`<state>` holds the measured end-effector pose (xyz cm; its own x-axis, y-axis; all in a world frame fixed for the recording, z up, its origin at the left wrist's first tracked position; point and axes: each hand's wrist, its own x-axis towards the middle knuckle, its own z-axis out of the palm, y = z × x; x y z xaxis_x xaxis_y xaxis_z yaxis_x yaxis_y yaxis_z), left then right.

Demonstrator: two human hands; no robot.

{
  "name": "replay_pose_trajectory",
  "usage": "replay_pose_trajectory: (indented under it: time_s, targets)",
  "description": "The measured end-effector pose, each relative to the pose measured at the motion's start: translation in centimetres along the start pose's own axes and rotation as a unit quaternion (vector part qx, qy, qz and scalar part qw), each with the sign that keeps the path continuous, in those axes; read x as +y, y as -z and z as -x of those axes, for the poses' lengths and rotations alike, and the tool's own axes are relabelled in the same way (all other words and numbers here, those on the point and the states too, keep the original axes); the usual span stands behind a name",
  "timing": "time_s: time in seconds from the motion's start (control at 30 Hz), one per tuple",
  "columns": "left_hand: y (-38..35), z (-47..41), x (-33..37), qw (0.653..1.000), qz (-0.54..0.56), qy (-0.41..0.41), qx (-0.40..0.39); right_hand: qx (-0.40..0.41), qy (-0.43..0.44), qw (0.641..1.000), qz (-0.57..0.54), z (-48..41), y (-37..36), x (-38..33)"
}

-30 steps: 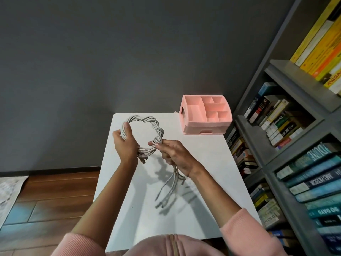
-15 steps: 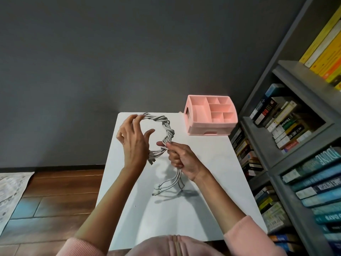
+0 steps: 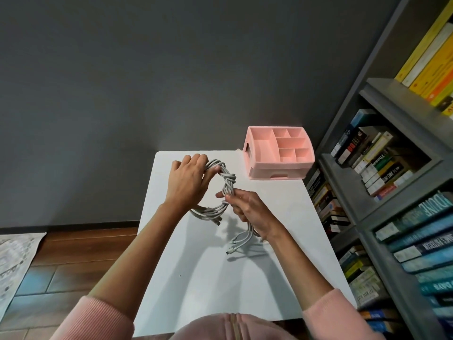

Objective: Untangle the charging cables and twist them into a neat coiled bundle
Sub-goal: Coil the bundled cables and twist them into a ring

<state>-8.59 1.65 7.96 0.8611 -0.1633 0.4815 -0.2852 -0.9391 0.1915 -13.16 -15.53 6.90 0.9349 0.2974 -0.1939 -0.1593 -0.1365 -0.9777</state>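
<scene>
Head view, looking down on a white table (image 3: 196, 278). We see both hands holding the bundle of grey charging cables (image 3: 228, 179), which is wound into a loop and raised over the far half of the table, casting a shadow on the tabletop below.

The left hand (image 3: 188, 182) grasps the upper left arc of the loop. Its fingers are curled over the strands from above and the thumb presses from beneath, so the cables emerge from the grip toward the right. There the strands are twisted around one another into a rope-like section that runs down to the right hand (image 3: 248, 209). The right hand is clenched around the lower end of this twisted section, with thumb and forefinger pinching the strands at the top of the fist.

The lower arc of the loop (image 3: 208, 213) leaves the right hand's grip to the left and passes beneath the left wrist. The loose cable ends (image 3: 236, 242), with their connectors, hang out below the right hand toward the table; we cannot tell whether their tips touch it.

A pink compartmented organizer (image 3: 279, 168) stands at the far right corner of the table, well apart from the loop. A grey bookshelf (image 3: 348, 197) filled with books stands to the right, and a wooden floor (image 3: 73, 253) lies to the left.
</scene>
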Motion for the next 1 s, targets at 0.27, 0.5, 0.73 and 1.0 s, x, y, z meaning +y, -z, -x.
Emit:
replay_pose_trajectory:
  time_s: [0.27, 0.5, 0.73, 1.0]
  targets:
    - [0.5, 0.0, 1.9, 0.985, 0.083, 0.153, -0.01, 0.036, 0.042, 0.996, 0.071, 0.3, -0.5, -0.3]
    - [0.0, -0.7, 1.4, 0.95, 0.166, 0.235, -0.121, 0.032, 0.038, 0.997, 0.056, 1.0, -0.6, -0.9]
    - [1.1, -0.9, 0.9, 0.964, 0.2, 0.077, -0.155, 0.016, 0.042, 0.998, 0.042, 1.4, -0.1, -1.1]
    - [3.5, -1.8, 0.7, 0.918, 0.254, 0.014, -0.303, 0.008, 0.017, 0.999, -0.042, 0.9, 0.9, -0.5]
